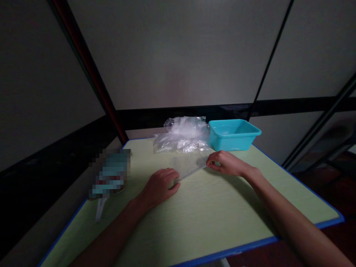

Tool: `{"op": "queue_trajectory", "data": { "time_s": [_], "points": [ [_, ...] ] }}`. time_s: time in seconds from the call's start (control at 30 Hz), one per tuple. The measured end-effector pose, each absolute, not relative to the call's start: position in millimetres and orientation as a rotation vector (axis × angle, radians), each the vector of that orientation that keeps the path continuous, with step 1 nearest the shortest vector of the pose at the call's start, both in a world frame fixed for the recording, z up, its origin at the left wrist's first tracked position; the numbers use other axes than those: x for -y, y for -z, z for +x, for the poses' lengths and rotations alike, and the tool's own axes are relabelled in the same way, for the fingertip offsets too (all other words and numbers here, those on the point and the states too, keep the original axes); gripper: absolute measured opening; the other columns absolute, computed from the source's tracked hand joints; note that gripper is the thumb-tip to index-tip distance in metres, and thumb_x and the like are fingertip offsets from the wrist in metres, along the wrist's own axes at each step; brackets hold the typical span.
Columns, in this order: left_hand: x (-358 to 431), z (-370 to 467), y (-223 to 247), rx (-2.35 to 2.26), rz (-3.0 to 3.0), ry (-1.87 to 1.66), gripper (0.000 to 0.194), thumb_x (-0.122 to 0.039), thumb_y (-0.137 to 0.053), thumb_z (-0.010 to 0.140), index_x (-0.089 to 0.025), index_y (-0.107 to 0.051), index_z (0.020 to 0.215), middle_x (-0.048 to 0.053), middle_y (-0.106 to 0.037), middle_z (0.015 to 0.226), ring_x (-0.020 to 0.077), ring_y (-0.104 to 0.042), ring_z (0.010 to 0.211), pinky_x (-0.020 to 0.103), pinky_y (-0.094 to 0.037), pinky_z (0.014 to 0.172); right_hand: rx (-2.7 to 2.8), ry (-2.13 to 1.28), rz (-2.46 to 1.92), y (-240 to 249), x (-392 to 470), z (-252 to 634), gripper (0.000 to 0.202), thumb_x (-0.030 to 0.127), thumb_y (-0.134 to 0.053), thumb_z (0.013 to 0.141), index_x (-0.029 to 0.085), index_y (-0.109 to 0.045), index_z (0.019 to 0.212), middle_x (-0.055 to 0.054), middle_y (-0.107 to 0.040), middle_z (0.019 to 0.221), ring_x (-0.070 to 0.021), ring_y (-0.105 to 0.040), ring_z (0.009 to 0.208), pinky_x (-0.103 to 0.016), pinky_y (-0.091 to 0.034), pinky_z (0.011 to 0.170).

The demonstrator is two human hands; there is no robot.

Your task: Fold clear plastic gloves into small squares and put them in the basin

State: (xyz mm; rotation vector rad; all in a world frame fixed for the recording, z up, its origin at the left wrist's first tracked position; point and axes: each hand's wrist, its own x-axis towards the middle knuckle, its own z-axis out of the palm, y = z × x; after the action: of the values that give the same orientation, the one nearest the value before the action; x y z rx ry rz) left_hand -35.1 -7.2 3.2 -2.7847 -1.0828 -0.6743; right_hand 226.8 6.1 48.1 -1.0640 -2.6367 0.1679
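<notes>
Sheet (187, 166): clear plastic between both hands, long edge slanting near left to far right.
Left hand (159, 187): thumb and fingers pinching its near-left end.
Right hand (228, 163): fingertips pinching its far-right end.
Basin (232, 142): far right, beside crumpled plastic pile (185, 135).
</notes>
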Motion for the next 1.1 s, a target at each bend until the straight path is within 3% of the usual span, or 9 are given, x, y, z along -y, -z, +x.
{"op": "queue_trajectory", "data": {
  "time_s": [0.43, 0.8, 1.1],
  "points": [
    [9, -28, -5, 1.2, -2.766, 0.714, 0.012, -0.013, -0.046, 0.074, -0.017, -0.057, 0.074, 0.003, -0.062, 0.075, 0.0154, -0.058, 0.072, 0.026, -0.044, 0.068, 2.521, -0.283, -1.073, -43, -11, 230, 0.017, 0.012, -0.047, 0.075, 0.013, -0.063, 0.08, -0.006, -0.065, 0.079, -0.0143, -0.058, 0.066, -0.024, -0.041, 0.061],
    [4, -33, -19, 1.45, -2.656, 1.417, 0.011, -0.018, -0.049, 0.073, -0.015, -0.057, 0.067, 0.001, -0.062, 0.067, 0.012, -0.058, 0.062, 0.022, -0.046, 0.061, 2.29, -0.36, -1.023, -46, -16, 232, 0.016, 0.019, -0.048, 0.079, 0.013, -0.062, 0.076, -0.005, -0.064, 0.075, -0.013, -0.056, 0.065, -0.022, -0.041, 0.058],
    [0, -37, -32, 1.511, -2.661, 1.578, 0.011, -0.023, -0.054, 0.071, -0.015, -0.059, 0.066, 0.0, -0.062, 0.067, 0.0117, -0.058, 0.063, 0.022, -0.047, 0.063, 2.164, -0.355, -0.96, -51, -14, 230, 0.016, 0.024, -0.051, 0.079, 0.013, -0.063, 0.077, -0.006, -0.063, 0.078, -0.0134, -0.056, 0.069, -0.024, -0.042, 0.059]
  ]
}}
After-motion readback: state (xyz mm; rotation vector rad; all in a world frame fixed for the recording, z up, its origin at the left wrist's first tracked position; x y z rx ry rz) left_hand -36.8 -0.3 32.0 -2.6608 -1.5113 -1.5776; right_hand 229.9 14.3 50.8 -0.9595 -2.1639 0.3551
